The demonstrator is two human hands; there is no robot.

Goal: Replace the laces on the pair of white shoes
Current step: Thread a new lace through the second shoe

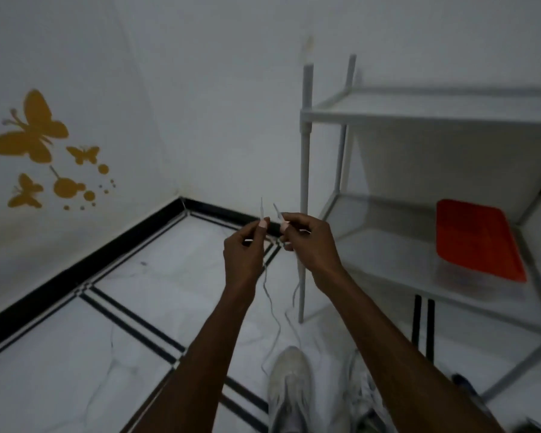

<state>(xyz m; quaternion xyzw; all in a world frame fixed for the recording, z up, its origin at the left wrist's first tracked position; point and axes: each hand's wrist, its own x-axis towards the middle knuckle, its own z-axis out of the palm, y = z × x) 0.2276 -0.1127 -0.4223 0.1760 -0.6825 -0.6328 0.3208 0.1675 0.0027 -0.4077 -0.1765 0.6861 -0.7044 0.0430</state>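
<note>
Each hand pinches one tip of the white lace point(270, 303): left hand point(242, 248), right hand point(306, 242). It trails down to a white shoe point(289, 389) on the floor point(75, 354). An orange-lidded container point(478, 242) sits on the rack's lower shelf point(388, 257); its contents are unclear.

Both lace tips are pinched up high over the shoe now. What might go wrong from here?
The left hand and right hand pinch the lace only near its tips, so one could slip free. Its slack strands hang close together and may tangle. Pulling higher might tip or drag the white shoe below.
</note>
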